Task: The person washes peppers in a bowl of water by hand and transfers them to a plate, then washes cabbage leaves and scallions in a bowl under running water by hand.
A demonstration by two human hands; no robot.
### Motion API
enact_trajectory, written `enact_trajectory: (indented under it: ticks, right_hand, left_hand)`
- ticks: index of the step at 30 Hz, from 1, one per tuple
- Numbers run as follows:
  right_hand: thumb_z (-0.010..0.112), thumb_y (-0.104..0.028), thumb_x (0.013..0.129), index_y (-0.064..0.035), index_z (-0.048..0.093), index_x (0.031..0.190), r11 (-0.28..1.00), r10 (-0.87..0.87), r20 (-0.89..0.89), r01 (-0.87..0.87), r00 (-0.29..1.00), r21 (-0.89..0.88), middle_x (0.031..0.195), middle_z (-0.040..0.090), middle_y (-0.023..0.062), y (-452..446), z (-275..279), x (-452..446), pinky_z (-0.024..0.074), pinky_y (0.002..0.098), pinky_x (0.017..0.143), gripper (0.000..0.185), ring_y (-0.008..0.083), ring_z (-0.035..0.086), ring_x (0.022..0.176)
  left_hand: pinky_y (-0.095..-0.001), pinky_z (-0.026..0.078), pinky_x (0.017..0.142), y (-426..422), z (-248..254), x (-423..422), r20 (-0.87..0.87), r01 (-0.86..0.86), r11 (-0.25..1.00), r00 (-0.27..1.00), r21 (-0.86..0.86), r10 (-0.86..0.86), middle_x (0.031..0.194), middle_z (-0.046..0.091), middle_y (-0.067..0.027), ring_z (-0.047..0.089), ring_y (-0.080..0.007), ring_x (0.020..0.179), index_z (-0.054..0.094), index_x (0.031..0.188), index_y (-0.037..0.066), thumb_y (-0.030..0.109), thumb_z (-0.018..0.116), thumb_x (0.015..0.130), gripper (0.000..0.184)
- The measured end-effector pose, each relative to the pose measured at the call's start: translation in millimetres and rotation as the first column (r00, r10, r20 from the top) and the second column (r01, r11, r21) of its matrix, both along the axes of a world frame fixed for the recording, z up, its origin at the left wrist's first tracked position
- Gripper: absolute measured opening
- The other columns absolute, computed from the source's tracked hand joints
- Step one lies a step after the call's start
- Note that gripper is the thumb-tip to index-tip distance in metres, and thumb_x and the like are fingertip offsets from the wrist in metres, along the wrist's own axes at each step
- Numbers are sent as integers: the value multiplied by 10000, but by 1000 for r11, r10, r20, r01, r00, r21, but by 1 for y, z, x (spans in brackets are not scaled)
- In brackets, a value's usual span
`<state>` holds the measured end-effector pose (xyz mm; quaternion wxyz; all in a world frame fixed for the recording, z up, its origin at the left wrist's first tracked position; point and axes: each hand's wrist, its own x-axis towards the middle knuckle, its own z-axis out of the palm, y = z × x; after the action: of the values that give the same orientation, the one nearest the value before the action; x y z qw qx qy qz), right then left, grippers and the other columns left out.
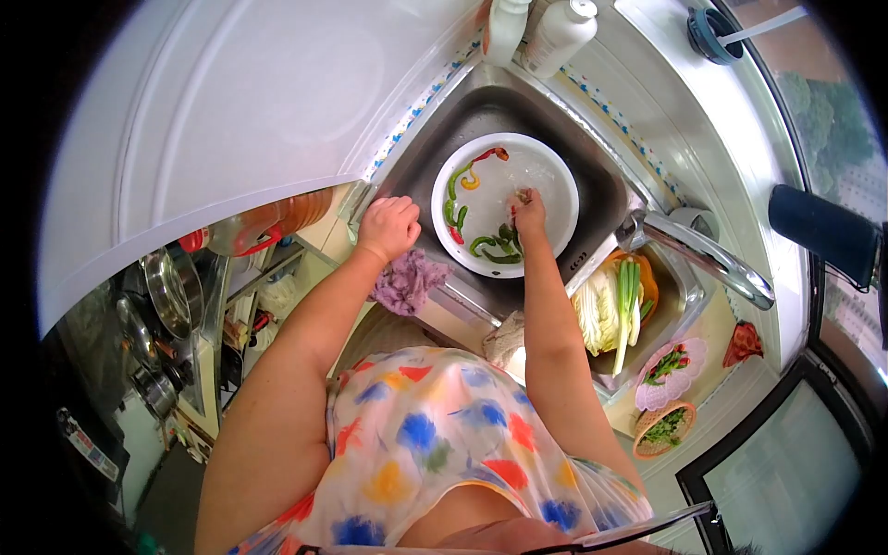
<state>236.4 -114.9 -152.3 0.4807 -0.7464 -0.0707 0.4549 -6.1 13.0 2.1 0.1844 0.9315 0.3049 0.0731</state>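
Observation:
A white basin (564,185) of water stands in the steel sink (490,102). Green and red peppers (451,188) lie along its left and lower sides, with a curled yellow one near the upper left. Over the basin's right half, my right hand (529,215) has its fingers closed round something small and brownish that I cannot make out. My left hand (391,225) rests closed at the sink's left edge, its fingers curled; whatever may be inside is hidden. Just below that hand hangs a purple cloth (407,280).
Right of the basin are a chrome faucet (708,257) and a second sink with cabbage (599,310) and scallions (626,314). A pink plate of peppers (655,393) and a small basket of greens (666,429) sit lower right. Bottles (560,37) stand behind the sink.

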Motion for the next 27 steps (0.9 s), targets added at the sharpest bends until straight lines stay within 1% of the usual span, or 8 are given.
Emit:
enact_trajectory:
  ticks: [5,8,11,14,18,21,22,27]
  right_hand:
    - [551,-45,856,-38,481,1055,987,14,92,1,996,-160,684,534,67,-1,14,6,406,277,405,211,126,474,463]
    - [561,-87,866,-47,488,1049,997,-71,242,63,968,41,623,516,48,-4,21,-4,369,276,367,201,121,448,422]
    - [546,-63,869,-44,496,1059,984,157,-2,-156,988,-86,636,502,41,-3,33,2,382,262,386,197,120,464,445]
    - [517,-29,867,-29,497,1076,986,95,-13,-96,995,-133,750,513,63,10,75,2,438,276,448,210,141,518,536]
    - [489,-19,879,-48,504,1110,971,-89,542,-48,835,234,938,499,100,19,154,-17,463,280,506,234,162,551,634]
    - [440,66,839,-46,513,1115,979,0,777,-158,630,128,906,502,115,3,139,-28,478,291,565,306,185,550,692]
    - [437,82,812,-50,518,1098,934,349,774,-263,528,-241,943,518,147,-13,126,-31,478,337,674,325,252,561,779]
    - [423,70,810,-49,521,1060,975,222,758,-165,613,-152,964,526,160,-32,137,-51,460,351,745,294,301,556,869]
  left_hand:
    - [-371,430,667,1,1,0,6,6,1000,1000,-6,-6,696,491,-55,540,-238,709,488,645,102,125,573,659,90]
    - [-372,426,661,0,2,-1,35,5,1000,999,-13,-5,692,486,-59,532,-252,701,486,647,96,108,565,656,80]
    - [-376,425,656,0,1,-1,55,8,1000,998,-2,-7,693,487,-60,532,-255,699,488,648,96,108,566,658,81]
    - [-384,422,651,0,-3,-3,80,13,1000,997,9,-14,698,491,-62,533,-257,700,491,650,95,110,568,664,79]
    - [-384,424,654,-1,-6,-6,84,24,1000,996,16,-25,716,511,-61,543,-251,712,508,657,100,131,575,673,76]
    - [-385,427,658,-2,-7,-7,101,28,1000,994,11,-29,722,521,-59,547,-249,716,517,661,102,143,578,681,77]
    - [-386,427,658,-1,-6,-7,108,36,999,993,9,-37,721,521,-58,548,-249,716,517,661,102,144,578,684,77]
    - [-401,417,643,-1,-7,-8,111,52,999,992,4,-52,696,516,-71,548,-264,713,507,652,92,131,567,691,82]
